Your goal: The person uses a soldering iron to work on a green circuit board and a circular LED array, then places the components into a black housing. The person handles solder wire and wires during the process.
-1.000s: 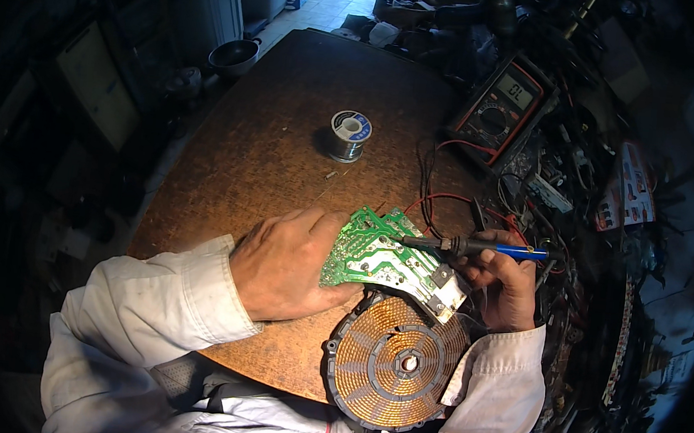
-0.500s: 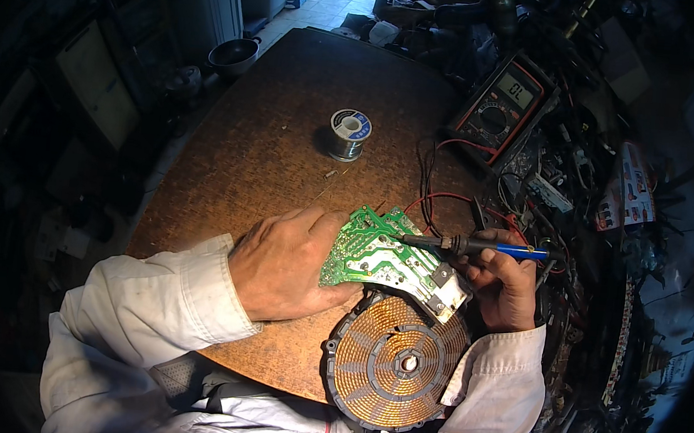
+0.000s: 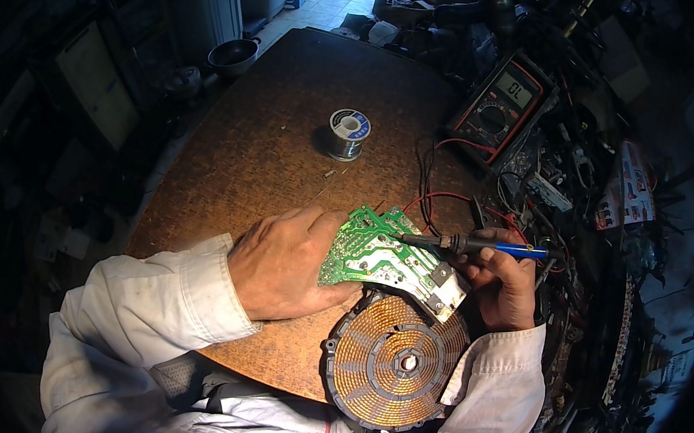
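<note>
A green circuit board (image 3: 372, 256) is tilted above the table, its soldered side facing up. My left hand (image 3: 288, 265) grips the board's left end, with the fingertips hidden behind it. In my right hand (image 3: 506, 282) is a soldering iron (image 3: 478, 246) with a blue and black handle, held like a pen. The iron's tip meets the upper middle of the board. Below the board lies a round induction coil (image 3: 395, 363) of copper-coloured windings in a dark frame, overlapping the table's near edge. The board's lower right corner covers part of the coil's top.
A solder wire spool (image 3: 348, 135) stands on the brown table (image 3: 272, 126), with a small leaded component (image 3: 332, 172) nearby. At the right, a multimeter (image 3: 504, 106) with red and black leads (image 3: 441, 197) leans among cluttered parts. A pan (image 3: 234, 54) sits beyond the table's left edge.
</note>
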`<act>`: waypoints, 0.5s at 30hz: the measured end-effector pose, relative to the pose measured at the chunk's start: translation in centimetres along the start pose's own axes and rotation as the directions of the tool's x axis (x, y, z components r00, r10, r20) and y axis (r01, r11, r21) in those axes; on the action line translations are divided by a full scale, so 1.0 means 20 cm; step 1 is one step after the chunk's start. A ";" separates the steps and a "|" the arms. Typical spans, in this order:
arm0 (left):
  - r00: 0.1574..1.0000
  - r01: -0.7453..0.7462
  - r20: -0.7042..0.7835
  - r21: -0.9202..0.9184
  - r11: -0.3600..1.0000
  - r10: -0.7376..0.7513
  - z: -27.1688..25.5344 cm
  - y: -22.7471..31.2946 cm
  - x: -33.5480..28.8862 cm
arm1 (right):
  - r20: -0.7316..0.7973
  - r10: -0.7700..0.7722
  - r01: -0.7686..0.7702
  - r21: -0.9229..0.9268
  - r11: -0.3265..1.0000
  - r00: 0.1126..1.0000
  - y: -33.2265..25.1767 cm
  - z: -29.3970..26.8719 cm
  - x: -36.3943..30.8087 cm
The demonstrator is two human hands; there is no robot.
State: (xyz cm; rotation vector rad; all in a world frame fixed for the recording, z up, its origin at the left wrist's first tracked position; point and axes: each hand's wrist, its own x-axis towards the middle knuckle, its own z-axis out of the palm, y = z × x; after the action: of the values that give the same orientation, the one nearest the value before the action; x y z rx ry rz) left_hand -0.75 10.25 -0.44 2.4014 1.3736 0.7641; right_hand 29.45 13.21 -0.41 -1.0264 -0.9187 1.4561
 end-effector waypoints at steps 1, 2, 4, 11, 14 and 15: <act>1.000 0.001 0.003 -0.003 1.000 -0.001 0.00 0.00 0.00 | 0.004 0.001 -0.001 0.000 1.000 1.000 0.00 -0.01 0.00; 1.000 0.003 0.006 -0.005 1.000 -0.003 0.01 0.00 0.00 | 0.008 0.003 -0.003 -0.001 1.000 1.000 0.01 -0.02 0.01; 1.000 0.002 0.005 -0.005 1.000 -0.002 0.01 0.00 0.00 | 0.012 0.005 -0.004 -0.001 1.000 1.000 0.01 -0.02 0.00; 1.000 -0.018 -0.021 -0.003 1.000 0.017 0.00 0.00 0.00 | 0.005 -0.005 0.005 0.011 1.000 1.000 0.01 -0.01 0.00; 0.999 -0.020 -0.024 0.004 1.000 0.020 0.00 0.00 0.00 | 0.008 -0.001 0.001 0.003 1.000 1.000 0.00 -0.01 0.00; 0.999 -0.019 -0.025 0.006 1.000 0.019 0.00 0.00 0.00 | 0.021 0.000 0.000 0.004 1.000 1.000 0.00 -0.01 0.00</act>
State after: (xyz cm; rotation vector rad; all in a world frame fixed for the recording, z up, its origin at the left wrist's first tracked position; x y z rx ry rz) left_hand -0.77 10.24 -0.53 2.4211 1.3661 0.7991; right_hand 29.62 13.30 -0.57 -1.0102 -0.9309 1.4710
